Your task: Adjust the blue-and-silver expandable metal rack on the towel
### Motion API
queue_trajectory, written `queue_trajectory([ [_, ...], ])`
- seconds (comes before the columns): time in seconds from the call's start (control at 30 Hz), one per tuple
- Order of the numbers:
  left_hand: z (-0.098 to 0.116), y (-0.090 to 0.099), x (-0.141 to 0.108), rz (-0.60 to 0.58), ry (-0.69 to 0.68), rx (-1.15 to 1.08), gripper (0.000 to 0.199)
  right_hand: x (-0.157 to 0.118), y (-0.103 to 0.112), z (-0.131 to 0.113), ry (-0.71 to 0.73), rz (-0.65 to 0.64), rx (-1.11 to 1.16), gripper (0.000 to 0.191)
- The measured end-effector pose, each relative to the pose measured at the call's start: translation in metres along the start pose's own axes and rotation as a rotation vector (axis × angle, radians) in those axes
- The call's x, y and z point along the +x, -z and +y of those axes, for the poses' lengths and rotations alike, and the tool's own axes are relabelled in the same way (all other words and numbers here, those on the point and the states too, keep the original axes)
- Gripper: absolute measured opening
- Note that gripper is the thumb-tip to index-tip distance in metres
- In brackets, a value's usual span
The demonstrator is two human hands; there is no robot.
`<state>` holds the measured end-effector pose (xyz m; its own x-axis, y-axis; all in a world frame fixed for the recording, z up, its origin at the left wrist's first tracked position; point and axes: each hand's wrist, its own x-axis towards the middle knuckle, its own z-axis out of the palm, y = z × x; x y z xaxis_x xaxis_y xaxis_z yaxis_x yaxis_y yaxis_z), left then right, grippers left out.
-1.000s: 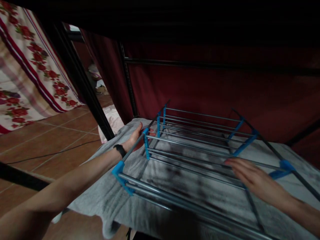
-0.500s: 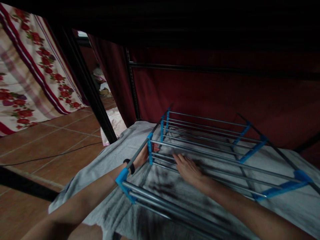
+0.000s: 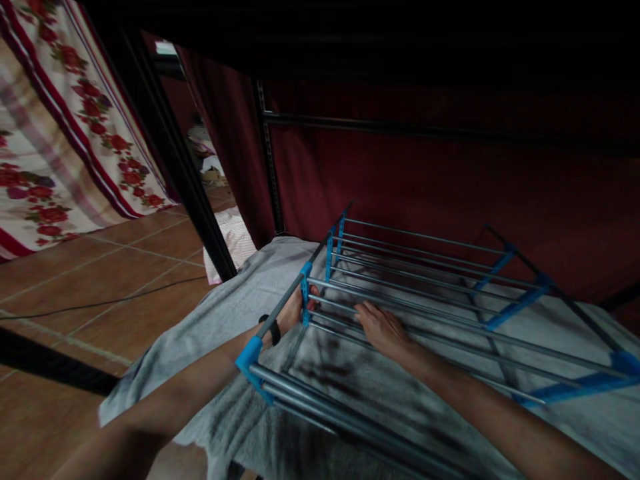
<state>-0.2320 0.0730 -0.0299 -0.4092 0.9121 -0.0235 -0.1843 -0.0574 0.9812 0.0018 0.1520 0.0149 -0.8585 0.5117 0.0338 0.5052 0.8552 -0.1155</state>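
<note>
A shoe rack of thin metal tubes with blue plastic brackets [image 3: 251, 360] lies across a grey blanket [image 3: 280, 260]. My left hand [image 3: 294, 312], with a dark band on its wrist, reaches under the rack's left side rail. Its fingers close around the middle blue bracket [image 3: 306, 297], and the fingertips show partly on the inner side. My right hand [image 3: 383, 328] is among the tubes inside the rack, its fingers bent together over a metal tube. The tube covers part of the view of its grip.
A black metal post [image 3: 200, 200] stands on the left, and a dark frame hangs overhead. Behind the rack hangs a dark red curtain [image 3: 400, 173]. A floral cloth [image 3: 75, 120] hangs at far left above the tiled floor [image 3: 115, 267], where a cable [image 3: 130, 303] runs.
The fingers of my right hand, more outstretched before, are now curled in. My left hand's fingertips show more around the bracket. The view has shifted slightly.
</note>
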Motion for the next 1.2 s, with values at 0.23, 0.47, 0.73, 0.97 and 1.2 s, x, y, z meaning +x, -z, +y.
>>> queue_trajectory([
  [0.23,0.000,-0.002,-0.001,0.014,-0.008,-0.044,0.045,0.002,-0.001,0.004,0.043,-0.019,0.000,0.033],
  [0.47,-0.003,0.000,-0.001,0.041,0.000,-0.016,0.046,0.008,0.003,0.006,0.072,-0.069,0.071,0.032],
  [0.73,-0.005,0.006,0.001,-0.002,0.011,-0.047,0.046,0.015,-0.001,0.012,0.102,-0.047,0.138,0.035],
  [0.97,0.010,0.004,-0.011,-0.028,0.009,-0.027,0.046,-0.003,-0.009,0.003,0.274,0.202,-0.105,0.044],
  [1.2,0.058,0.014,0.000,0.026,0.140,-0.086,0.036,-0.012,0.031,-0.009,0.424,0.412,-0.284,0.045],
])
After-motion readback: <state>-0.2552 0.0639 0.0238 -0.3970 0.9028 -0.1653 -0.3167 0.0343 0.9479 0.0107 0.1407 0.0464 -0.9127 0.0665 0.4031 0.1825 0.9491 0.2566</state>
